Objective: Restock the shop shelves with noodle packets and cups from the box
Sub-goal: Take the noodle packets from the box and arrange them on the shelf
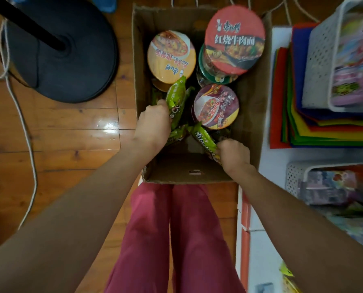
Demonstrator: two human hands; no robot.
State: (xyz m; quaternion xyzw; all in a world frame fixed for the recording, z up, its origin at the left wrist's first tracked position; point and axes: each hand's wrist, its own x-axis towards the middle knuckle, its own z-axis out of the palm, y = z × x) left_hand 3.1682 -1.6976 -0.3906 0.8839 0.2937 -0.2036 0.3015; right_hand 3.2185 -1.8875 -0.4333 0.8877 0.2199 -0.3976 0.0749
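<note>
Green plastic noodle packets (pixel 177 96) sit in the brown cardboard box (pixel 252 123), left hand (pixel 153 125) and right hand (pixel 234 154) each with fingers (pixel 163 104) clamped round one. Lift both straight up, clear of the round lidded noodle cups (pixel 216 106) beside them.

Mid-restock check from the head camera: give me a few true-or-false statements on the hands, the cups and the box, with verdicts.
1. The left hand grips a green packet inside the box. True.
2. The right hand holds nothing. False: it grips a second green packet.
3. The red-lid cup sits on top of another cup. True.
4. The box stands on a shelf. False: it stands on the wooden floor.
5. The purple-lid cup lies outside the box. False: it stands inside the box.
</note>
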